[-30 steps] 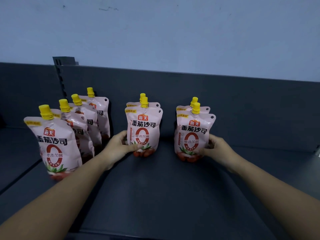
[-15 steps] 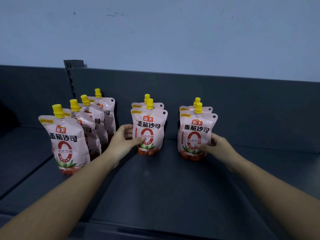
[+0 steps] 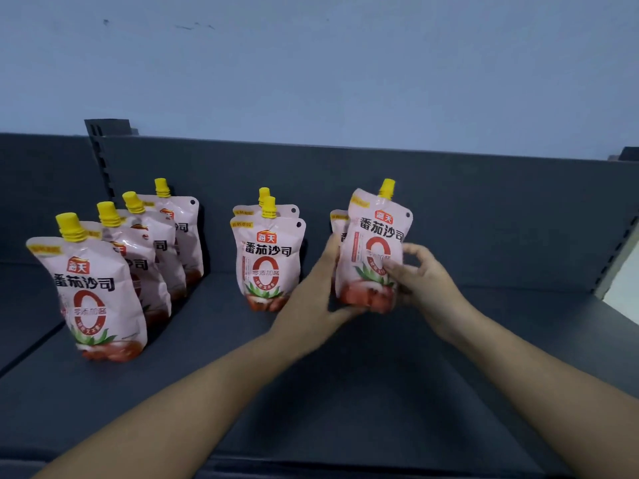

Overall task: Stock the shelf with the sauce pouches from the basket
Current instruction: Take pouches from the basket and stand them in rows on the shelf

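gripping tilted right pouch (image 3: 377,233) with left hand (image 3: 311,299), newly off middle pouch (image 3: 266,257), right hand (image 3: 425,281) pinching it

The dark grey shelf (image 3: 345,392) carries pink, yellow-capped sauce pouches standing upright: a row of four (image 3: 93,295) at the left, front to back, and a pair (image 3: 266,264) in the middle, one behind the other. At the right stands a rear pouch (image 3: 338,223), mostly hidden by a tilted pouch (image 3: 375,243).
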Motion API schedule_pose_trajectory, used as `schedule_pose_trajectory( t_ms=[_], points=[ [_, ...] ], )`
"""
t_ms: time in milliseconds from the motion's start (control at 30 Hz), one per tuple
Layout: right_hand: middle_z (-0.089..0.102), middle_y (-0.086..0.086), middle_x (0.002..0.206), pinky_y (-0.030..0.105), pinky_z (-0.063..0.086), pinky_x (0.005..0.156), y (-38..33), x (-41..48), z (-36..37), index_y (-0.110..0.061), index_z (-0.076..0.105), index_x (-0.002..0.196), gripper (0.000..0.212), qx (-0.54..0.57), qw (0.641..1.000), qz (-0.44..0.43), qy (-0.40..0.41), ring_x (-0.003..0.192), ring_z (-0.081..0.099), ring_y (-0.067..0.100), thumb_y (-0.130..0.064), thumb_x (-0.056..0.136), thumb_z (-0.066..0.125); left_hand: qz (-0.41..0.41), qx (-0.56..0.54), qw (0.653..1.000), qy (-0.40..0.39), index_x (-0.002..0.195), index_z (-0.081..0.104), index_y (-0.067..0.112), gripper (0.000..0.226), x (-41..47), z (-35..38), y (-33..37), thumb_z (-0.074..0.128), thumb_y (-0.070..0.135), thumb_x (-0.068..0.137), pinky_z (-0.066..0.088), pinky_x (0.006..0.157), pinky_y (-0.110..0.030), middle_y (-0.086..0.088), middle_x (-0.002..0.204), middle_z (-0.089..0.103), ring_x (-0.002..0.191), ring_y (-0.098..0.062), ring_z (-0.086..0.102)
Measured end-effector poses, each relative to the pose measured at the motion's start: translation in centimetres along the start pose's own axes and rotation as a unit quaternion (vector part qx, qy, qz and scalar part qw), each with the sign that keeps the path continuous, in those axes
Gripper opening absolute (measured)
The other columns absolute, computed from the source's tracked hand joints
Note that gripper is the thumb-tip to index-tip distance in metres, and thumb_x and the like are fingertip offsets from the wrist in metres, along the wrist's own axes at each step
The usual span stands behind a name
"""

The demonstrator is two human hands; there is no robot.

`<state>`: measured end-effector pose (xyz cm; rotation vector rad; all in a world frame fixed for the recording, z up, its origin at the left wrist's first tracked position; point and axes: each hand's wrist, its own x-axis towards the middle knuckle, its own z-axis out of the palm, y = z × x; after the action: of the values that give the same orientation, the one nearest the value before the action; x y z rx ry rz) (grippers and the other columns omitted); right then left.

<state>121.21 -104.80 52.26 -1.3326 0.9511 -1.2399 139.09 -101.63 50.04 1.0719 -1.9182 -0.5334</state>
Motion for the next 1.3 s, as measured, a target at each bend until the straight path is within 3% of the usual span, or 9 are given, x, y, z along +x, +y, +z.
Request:
schedule_pose_trajectory(
  t_ms=[133,200,333,500,667,1033,1167,1233,1300],
  points=[
    [0.066,-0.001,0.113,0.02,0.056,0.069,-0.3,-1.4,-0.6,-0.031,0.016,0.141,0.079,-0.031,0.996,-0.063,-0.048,0.094,0.069,0.009,-0.008,0.083,0.064,0.013,-0.013,0.999,0.045,0.145,0.03,0.029,0.082,0.9,0.3,0.0,0.075,0.024,0.077,0.043,0.106,-0.034,0.005,0.134,0.046,0.122,-0.005,0.047],
    [0.05,-0.005,0.131,0.021,0.055,0.081,0.2,-2.2,-0.7,-0.03,0.023,0.138,0.087,-0.124,0.981,-0.089,-0.121,0.112,0.06,0.009,-0.002,0.073,0.073,0.017,-0.008,0.998,0.065,0.14,0.042,0.024,0.07,0.9,0.5,0.0,0.074,0.019,0.078,0.045,0.103,-0.038,0.002,0.127,0.049,0.118,-0.01,0.05],
    [0.046,-0.003,0.133,0.018,0.051,0.089,0.7,-2.4,-1.2,-0.031,0.039,0.132,0.075,-0.223,0.961,-0.147,-0.076,0.117,0.054,0.007,-0.003,0.073,0.076,0.015,-0.034,0.995,0.089,0.133,0.051,0.018,0.064,0.8,1.0,0.3,0.077,0.019,0.074,0.049,0.099,-0.037,0.001,0.123,0.053,0.116,-0.012,0.054],
    [0.045,0.005,0.137,0.015,0.051,0.083,0.4,-2.3,-1.4,-0.042,0.042,0.124,0.075,-0.222,0.956,-0.164,-0.099,0.118,0.055,0.012,0.012,0.078,0.064,0.047,-0.005,0.998,0.049,0.135,0.049,0.014,0.065,0.8,0.0,0.0,0.074,0.026,0.076,0.05,0.098,-0.038,0.006,0.12,0.054,0.116,-0.015,0.055],
    [0.043,0.001,0.136,0.014,0.049,0.086,0.2,-2.7,-1.6,-0.042,0.043,0.123,0.072,-0.218,0.957,-0.16,-0.106,0.116,0.054,-0.002,0.012,0.08,0.063,0.083,0.061,0.994,-0.028,0.141,0.04,0.016,0.071,0.9,-1.4,-0.4,0.056,0.049,0.08,0.049,0.1,-0.036,0.001,0.129,0.053,0.121,-0.012,0.052],
    [0.042,-0.005,0.136,0.017,0.05,0.09,-0.4,-3.4,-1.6,-0.038,0.041,0.127,0.073,-0.198,0.959,-0.154,-0.13,0.119,0.052,-0.002,0.019,0.083,0.051,0.11,0.1,0.988,-0.052,0.142,0.039,0.022,0.062,0.8,-2.7,0.1,0.045,0.035,0.081,0.043,0.101,-0.018,0.005,0.131,0.051,0.12,-0.004,0.048],
    [0.042,-0.002,0.14,0.017,0.047,0.092,-0.2,-3.6,-1.0,-0.044,0.041,0.134,0.073,-0.185,0.959,-0.183,-0.109,0.125,0.049,0.003,0.004,0.079,0.051,0.021,-0.092,0.995,-0.029,0.136,0.029,0.037,0.07,0.2,-2.1,1.2,0.063,0.011,0.081,0.052,0.09,-0.022,0.019,0.126,0.051,0.116,-0.004,0.056],
    [0.044,-0.002,0.138,0.022,0.047,0.098,0.0,-3.7,-0.8,-0.043,0.038,0.136,0.073,-0.185,0.959,-0.191,-0.1,0.127,0.048,0.007,0.002,0.08,0.05,-0.061,-0.23,0.969,-0.071,0.132,0.027,0.043,0.083,0.2,-1.8,1.7,0.069,-0.001,0.075,0.053,0.088,-0.025,0.017,0.125,0.056,0.114,-0.008,0.06],
    [0.045,-0.003,0.135,0.026,0.046,0.102,0.0,-3.7,-0.7,-0.041,0.033,0.139,0.075,-0.201,0.954,-0.198,-0.1,0.126,0.048,0.005,0.008,0.084,0.05,-0.124,-0.338,0.925,-0.122,0.131,0.038,0.032,0.079,0.4,-1.6,1.9,0.075,0.002,0.069,0.055,0.088,-0.034,0.005,0.123,0.063,0.111,-0.016,0.064]
  ],
)
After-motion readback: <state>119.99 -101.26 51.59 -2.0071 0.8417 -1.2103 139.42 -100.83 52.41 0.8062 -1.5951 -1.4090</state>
